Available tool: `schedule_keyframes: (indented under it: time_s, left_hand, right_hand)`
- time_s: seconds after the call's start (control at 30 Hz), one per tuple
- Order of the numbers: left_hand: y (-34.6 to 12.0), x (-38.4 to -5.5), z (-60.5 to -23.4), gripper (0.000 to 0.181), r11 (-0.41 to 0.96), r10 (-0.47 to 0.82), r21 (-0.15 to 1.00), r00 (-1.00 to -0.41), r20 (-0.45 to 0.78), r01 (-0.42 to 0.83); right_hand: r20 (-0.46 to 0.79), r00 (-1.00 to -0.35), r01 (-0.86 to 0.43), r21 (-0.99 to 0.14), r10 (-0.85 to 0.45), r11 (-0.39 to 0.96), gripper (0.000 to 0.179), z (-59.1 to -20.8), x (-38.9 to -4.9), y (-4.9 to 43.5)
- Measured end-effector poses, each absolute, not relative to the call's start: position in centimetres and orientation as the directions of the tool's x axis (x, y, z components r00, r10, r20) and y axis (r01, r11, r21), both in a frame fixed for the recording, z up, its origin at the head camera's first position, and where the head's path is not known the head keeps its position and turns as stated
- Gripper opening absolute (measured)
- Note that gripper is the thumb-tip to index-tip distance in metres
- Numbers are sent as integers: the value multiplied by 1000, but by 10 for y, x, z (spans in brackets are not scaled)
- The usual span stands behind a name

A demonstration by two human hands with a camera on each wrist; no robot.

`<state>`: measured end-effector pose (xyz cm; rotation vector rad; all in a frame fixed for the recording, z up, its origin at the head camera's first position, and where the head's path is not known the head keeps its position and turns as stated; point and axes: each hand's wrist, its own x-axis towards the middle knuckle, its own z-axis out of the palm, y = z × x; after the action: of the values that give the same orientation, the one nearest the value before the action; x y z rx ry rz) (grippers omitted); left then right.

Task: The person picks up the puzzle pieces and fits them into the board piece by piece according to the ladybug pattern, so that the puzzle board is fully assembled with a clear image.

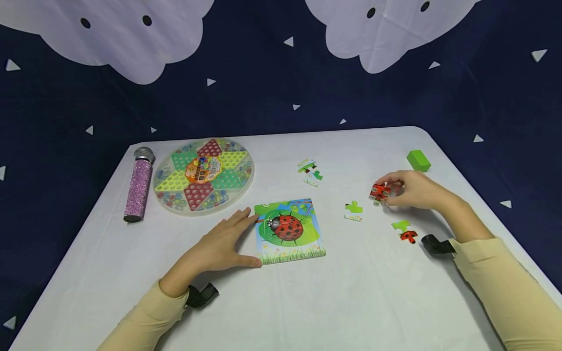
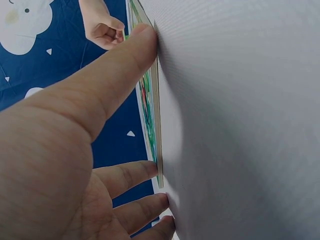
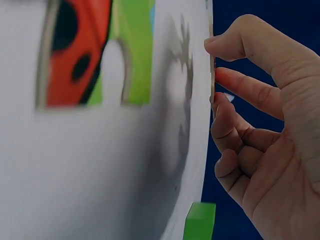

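A square ladybug puzzle board lies flat in mid-table, picture side up. My left hand rests at its left side with spread, fairly straight fingers; the thumb touches the near corner and a finger the far part of that edge. At the right, my right hand pinches a red, black-spotted puzzle piece between thumb and fingers, above the tabletop. Closer to me than that hand lies a red and green puzzle piece beside a light green one. A green and white piece sits right of the board.
Several puzzle pieces cluster behind the board. A green block lies by the right table edge. Back left are a round Chinese checkers set with marbles and a glittery pink microphone. White cloth covers the table.
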<state>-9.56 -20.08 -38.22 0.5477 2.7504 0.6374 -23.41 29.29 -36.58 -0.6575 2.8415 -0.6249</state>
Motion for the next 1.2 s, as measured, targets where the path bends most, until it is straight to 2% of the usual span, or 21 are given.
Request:
schedule_keyframes:
  time_s: [0.87,1.2]
  left_hand:
    - [-199,-96,-379,114,826,426,470,-890,-159,312]
    - [-199,-96,-379,114,826,423,473,-892,-161,307]
  right_hand:
    - [-12,-777,-544,-489,-629,682,45,-350,-219,213]
    - [-43,-723,-570,-526,-690,631,45,-351,-217,178]
